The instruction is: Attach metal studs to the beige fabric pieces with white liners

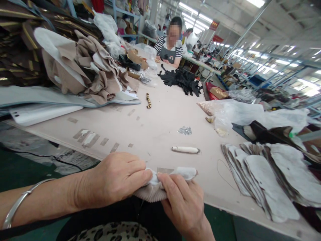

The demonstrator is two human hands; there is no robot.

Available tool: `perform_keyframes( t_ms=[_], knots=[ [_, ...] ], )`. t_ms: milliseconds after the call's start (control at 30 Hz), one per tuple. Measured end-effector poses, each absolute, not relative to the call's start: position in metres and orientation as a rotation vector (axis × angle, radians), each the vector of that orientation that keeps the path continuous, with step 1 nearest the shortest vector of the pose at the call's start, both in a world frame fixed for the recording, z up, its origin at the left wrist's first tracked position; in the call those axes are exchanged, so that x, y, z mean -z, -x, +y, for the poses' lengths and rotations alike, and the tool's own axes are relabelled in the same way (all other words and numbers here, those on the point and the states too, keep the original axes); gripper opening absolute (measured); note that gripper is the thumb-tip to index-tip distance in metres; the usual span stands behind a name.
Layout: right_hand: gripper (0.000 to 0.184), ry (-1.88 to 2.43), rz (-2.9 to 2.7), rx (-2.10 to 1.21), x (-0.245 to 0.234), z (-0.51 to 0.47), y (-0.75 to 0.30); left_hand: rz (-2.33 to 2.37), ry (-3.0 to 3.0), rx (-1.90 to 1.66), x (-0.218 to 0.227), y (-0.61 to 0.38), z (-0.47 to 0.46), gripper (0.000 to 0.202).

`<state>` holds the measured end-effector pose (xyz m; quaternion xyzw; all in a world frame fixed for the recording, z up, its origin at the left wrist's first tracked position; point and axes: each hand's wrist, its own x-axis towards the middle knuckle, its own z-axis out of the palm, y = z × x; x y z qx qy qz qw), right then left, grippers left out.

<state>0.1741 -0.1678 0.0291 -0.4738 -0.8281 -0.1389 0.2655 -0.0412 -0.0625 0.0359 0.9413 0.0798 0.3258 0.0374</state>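
My left hand and my right hand are both closed on a small white, fleecy fabric piece at the near edge of the beige table. The piece is pinched between thumbs and fingers of both hands, and its ribbed lower part hangs toward my lap. A silver bangle is on my left wrist. A white-handled tool lies on the table just beyond the hands.
A fanned stack of white-lined cut pieces lies at the right. Small metal bits, gold hardware, clear plastic bags and black pieces dot the table. Beige fabric is heaped at left. A person in stripes sits at the far end.
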Motion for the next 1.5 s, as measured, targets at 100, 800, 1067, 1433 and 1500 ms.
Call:
perform_keyframes(
  t_ms=[100, 800, 1067, 1433, 1500],
  knots=[
    [0.023, 1.302, -2.208, 0.381, -0.032, -0.168, -0.172, 0.285, -2.861, -1.025, -0.035, 0.041, -0.063, 0.032],
    [0.021, 1.581, -1.516, -1.324, -0.037, -0.150, -0.174, 0.508, -1.353, 0.052, -0.027, 0.028, -0.038, 0.024],
    [0.047, 1.212, -0.753, -2.001, -0.008, -0.145, -0.177, 0.413, -0.725, 0.087, 0.001, 0.028, -0.046, 0.040],
    [0.042, 1.226, -0.767, -1.977, 0.005, -0.151, -0.174, 0.415, -0.738, 0.096, 0.005, 0.031, -0.048, 0.035],
    [0.040, 1.287, -0.849, -1.917, -0.002, -0.151, -0.173, 0.446, -0.810, 0.105, 0.000, 0.033, -0.044, 0.035]
  ],
)
